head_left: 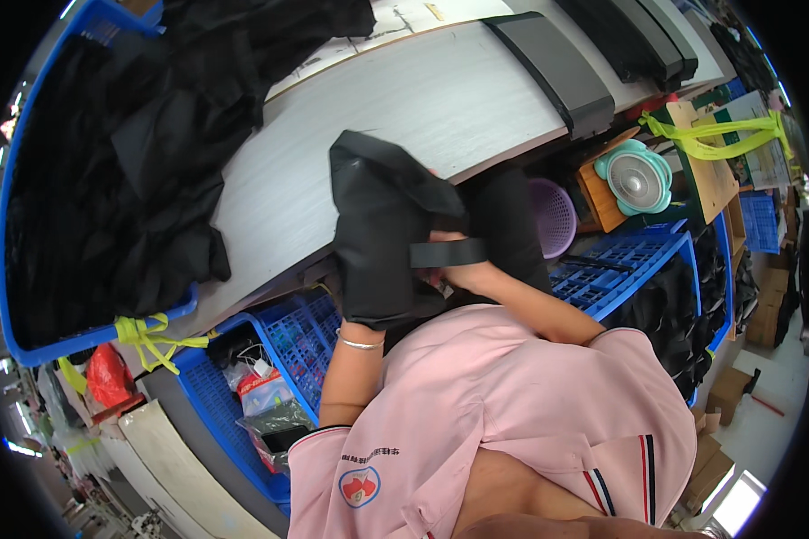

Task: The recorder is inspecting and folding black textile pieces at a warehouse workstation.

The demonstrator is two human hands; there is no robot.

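Note:
A black fabric piece, shaped like a bag (382,238), is in front of my body at the near edge of the grey-white table (368,99). My left forearm (351,377), with a silver bracelet (360,341), runs up into or behind this fabric, which hides the left hand and its fingers. On the fabric's right side, my right hand (458,269) has its fingers bent against it. A flat black strap (448,252) crosses over that hand and covers part of it.
At the left stands a blue crate (9,269) heaped with black fabric (117,180). Dark grey panels (557,72) lie on the table's far right. Under and beside it are a purple basket (553,216), a turquoise fan (636,178) and blue crates (625,260).

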